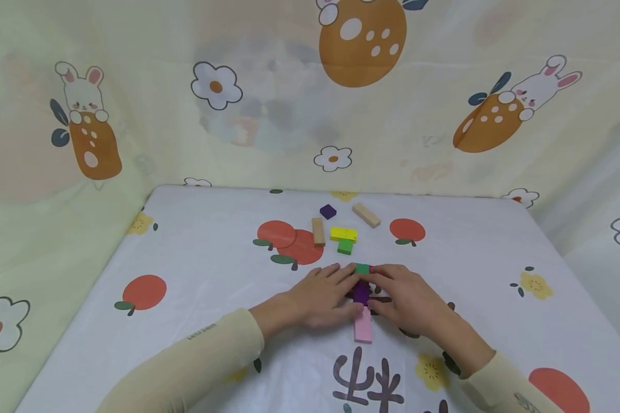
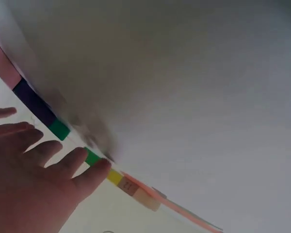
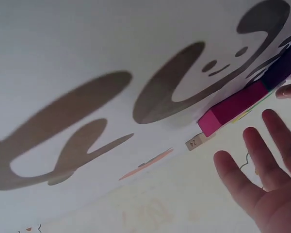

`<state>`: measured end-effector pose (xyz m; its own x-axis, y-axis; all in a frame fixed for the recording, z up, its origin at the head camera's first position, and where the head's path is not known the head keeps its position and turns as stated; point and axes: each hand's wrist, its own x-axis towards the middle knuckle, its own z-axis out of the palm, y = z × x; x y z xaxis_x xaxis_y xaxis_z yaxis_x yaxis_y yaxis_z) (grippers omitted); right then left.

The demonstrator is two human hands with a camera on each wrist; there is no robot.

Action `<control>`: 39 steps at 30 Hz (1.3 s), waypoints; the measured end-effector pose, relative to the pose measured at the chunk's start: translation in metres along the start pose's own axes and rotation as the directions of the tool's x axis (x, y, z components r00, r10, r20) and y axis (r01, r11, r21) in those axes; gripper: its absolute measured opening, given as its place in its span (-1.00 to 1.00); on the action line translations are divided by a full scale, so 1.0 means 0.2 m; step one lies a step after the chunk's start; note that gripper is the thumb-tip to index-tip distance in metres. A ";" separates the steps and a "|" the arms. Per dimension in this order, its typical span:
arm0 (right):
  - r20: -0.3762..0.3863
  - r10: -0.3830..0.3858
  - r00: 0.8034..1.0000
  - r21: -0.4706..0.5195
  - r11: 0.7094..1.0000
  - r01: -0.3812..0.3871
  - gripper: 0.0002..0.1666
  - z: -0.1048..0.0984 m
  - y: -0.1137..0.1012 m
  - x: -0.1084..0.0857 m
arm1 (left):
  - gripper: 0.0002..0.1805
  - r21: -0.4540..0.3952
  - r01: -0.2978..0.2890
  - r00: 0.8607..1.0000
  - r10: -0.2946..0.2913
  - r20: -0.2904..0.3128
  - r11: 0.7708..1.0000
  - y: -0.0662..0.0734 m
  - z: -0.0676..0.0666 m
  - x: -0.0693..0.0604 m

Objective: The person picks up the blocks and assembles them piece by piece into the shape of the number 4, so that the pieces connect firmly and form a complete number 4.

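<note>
A line of blocks runs away from me in the head view: a pink block (image 1: 363,328) nearest, a purple block (image 1: 361,293) behind it, then a green block (image 1: 362,268). A magenta block (image 3: 233,108) meets the purple one in the right wrist view; the head view shows only a sliver of it beside the green. My left hand (image 1: 326,295) lies along the left side, fingers extended, fingertips at the green and purple blocks. From the right, my right hand (image 1: 407,299) reaches the row, its fingertips near the green and purple blocks and partly covering them.
Beyond the row lie another green block (image 1: 345,247), a yellow block (image 1: 343,234), an upright-lying wooden block (image 1: 318,232), a slanted wooden block (image 1: 366,214) and a dark purple block (image 1: 328,211). A printed white cloth (image 1: 212,252) covers the table; patterned curtains (image 1: 268,126) enclose it.
</note>
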<state>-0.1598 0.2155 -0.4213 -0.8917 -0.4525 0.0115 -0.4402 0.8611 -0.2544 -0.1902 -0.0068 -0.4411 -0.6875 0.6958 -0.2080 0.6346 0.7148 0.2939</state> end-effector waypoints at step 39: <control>0.163 -0.073 0.984 0.062 0.996 0.063 -0.26 0.05 -0.02 -0.01 | -0.52 0.192 0.235 0.970 -0.215 -0.117 0.953 -0.22 -0.25 0.45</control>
<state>-0.1542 0.2100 -0.4303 -0.8283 -0.5457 -0.1274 -0.4886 0.8146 -0.3125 -0.2978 0.0197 -0.4253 -0.8443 0.5126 -0.1562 0.5113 0.8579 0.0517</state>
